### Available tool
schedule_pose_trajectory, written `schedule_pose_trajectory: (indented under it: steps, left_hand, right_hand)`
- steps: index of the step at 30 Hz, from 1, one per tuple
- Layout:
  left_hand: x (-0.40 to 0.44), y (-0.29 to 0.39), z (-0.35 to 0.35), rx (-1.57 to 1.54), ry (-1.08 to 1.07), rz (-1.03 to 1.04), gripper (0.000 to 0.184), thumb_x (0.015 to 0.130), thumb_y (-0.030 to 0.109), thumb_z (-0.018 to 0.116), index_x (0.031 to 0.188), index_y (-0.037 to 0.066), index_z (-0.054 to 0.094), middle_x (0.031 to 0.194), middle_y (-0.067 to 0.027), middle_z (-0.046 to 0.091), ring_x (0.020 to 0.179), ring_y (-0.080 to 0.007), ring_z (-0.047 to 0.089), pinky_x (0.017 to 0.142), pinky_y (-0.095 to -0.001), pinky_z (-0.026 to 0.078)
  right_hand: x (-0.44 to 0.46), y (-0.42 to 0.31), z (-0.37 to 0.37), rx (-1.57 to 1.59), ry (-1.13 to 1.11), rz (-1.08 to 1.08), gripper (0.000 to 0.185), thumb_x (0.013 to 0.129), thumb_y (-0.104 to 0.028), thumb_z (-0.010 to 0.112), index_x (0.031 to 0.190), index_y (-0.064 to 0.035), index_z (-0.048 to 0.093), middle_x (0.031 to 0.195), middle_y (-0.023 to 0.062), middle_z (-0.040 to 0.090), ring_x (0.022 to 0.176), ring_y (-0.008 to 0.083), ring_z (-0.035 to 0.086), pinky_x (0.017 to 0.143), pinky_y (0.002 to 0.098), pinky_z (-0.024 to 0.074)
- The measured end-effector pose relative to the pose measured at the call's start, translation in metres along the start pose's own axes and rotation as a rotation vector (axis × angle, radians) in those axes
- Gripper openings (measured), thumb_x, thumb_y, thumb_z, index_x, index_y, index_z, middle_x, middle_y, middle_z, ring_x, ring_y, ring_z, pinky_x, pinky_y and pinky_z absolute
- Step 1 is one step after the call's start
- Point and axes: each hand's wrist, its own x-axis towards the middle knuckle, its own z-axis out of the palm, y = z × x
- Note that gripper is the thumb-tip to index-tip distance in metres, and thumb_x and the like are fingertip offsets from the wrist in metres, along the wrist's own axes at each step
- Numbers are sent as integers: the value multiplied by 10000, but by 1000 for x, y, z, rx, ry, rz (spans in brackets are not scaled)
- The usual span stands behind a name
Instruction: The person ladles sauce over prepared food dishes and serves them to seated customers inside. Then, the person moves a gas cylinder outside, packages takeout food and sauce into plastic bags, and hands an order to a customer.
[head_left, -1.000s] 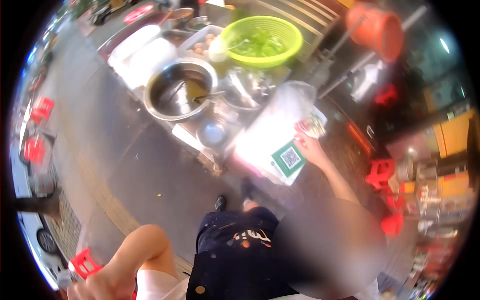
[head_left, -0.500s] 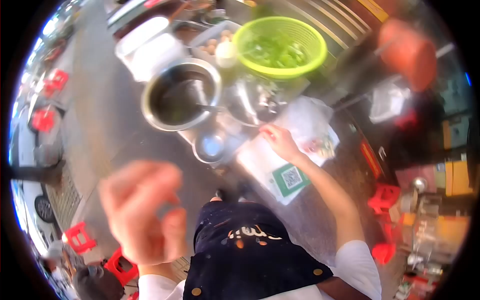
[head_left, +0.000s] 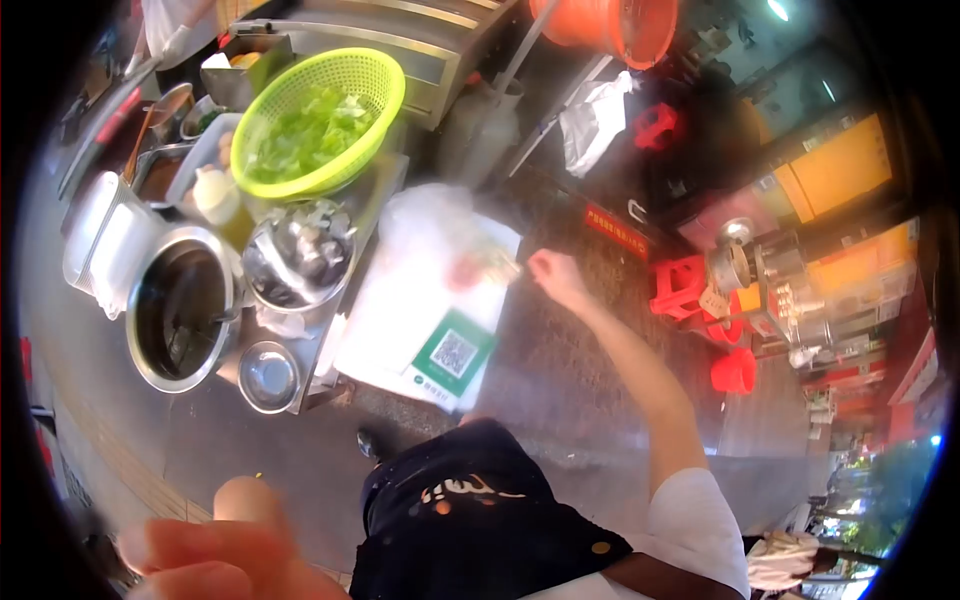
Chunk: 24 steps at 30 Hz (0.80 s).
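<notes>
My left hand (head_left: 215, 550) is close to the camera at the bottom left, partly cut off, with its fingers curled; what is in them, if anything, is hidden. My right hand (head_left: 560, 280) is closed, just beyond the right edge of a white box top (head_left: 400, 310). Nearest to it is a clear plastic bag (head_left: 430, 225) with small, blurred contents at its right end. Whether the fingers hold anything is too small to tell. A green QR code card (head_left: 455, 355) lies on the white top.
Left stand a lime-green basket (head_left: 390, 90) of leafy greens, a steel bowl (head_left: 335, 265) with dark pieces, a pot (head_left: 140, 345) of dark liquid and a small metal bowl (head_left: 268, 378). Red stools (head_left: 680, 287) stand right. Another person's gloved hand (head_left: 175, 45) shows at top left.
My view has swung right, so the counter sits further left. My right hand has gone from beside the steel bowl to the bag's right end. My left hand is lower in view.
</notes>
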Motion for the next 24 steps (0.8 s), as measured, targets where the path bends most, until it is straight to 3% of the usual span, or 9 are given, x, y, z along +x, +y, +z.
schedule_pose_trajectory:
  steps: [3,7,8,12,14,16,18,20,24]
  left_hand:
    - [-14,3,41,71,-165,-23,197,864,74,543,1035,-12,496,967,-147,578,839,-266,570,749,-379,448]
    - [-53,6,129,98,-317,-290,426,839,54,592,1237,-28,467,1008,-141,587,916,-295,539,825,-389,433]
    - [-65,6,152,296,-538,-412,452,791,-14,609,1231,-36,509,992,-163,592,892,-288,550,795,-378,446]
    - [-156,13,207,72,-627,-1054,384,787,-70,606,1167,-26,574,1008,-167,597,819,-246,605,719,-312,493]
    - [-181,23,213,86,-609,-1250,392,805,-54,604,1193,-15,560,1022,-159,600,813,-222,605,722,-291,493]
    - [-190,24,201,354,-392,-1190,419,842,-32,602,1252,22,533,1021,-95,606,831,-146,583,690,-264,474]
    - [-186,21,174,603,36,-1203,398,880,17,592,1269,29,511,1009,-54,580,816,-119,544,698,-254,462]
    - [-202,20,123,775,253,-1213,362,902,56,585,1254,22,510,1002,-38,555,800,-106,513,707,-236,447]
    - [-195,8,155,651,46,-1229,282,908,54,565,1185,7,549,949,-36,574,814,-107,534,711,-241,457]
  right_hand:
    - [70,86,-24,347,124,254,103,831,-11,574,880,-49,656,689,76,668,567,136,654,514,288,527]
    - [185,163,-53,139,324,154,374,822,-165,646,1178,-106,545,889,140,668,811,271,666,758,394,518]
    - [202,164,-62,118,358,34,466,825,-211,666,1243,-92,498,1010,180,646,849,296,655,784,393,512]
    - [267,166,-53,239,332,84,705,821,-343,713,1312,49,392,1144,274,582,1052,385,580,911,418,455]
    - [290,172,-37,178,418,111,801,814,-382,724,1324,105,343,1212,300,536,1133,401,534,950,421,430]
    - [318,176,-10,61,651,95,885,805,-409,730,1338,146,293,1291,320,478,1201,406,489,980,420,409]
    - [309,135,-24,339,672,336,701,804,-379,735,1183,108,403,1108,249,545,1013,403,545,865,449,441]
    - [293,119,-25,456,565,184,592,813,-356,728,1096,69,428,988,212,542,912,401,539,811,467,436]
    - [311,143,-3,142,695,165,838,808,-397,718,1328,135,333,1358,283,412,1273,405,392,1057,430,337]
